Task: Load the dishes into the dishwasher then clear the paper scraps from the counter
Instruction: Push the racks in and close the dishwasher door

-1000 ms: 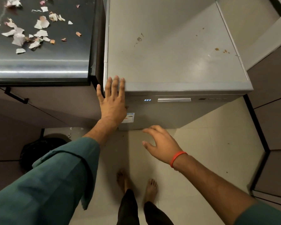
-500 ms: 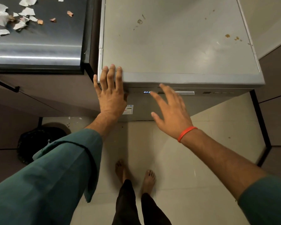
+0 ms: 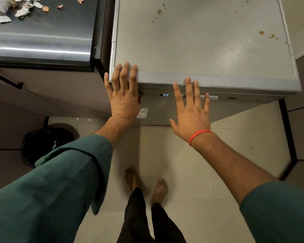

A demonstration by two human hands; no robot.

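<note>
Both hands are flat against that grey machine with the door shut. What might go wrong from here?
1. The left hand sits at the dishwasher corner beside the counter; fingers might get pinched in that narrow gap.
2. The right hand lies over the control strip near the lit display, so it may change a setting by accident.
3. Bare feet stand right in front, where a dropping door could hit them.

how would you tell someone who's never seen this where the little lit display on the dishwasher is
Find the big grey dishwasher that fills the upper right, beside the dark counter. Look under its front top edge, at the dark control strip between the left hand and the right hand. The display is the only glowing mark there, reading P2 in pale blue.
</note>
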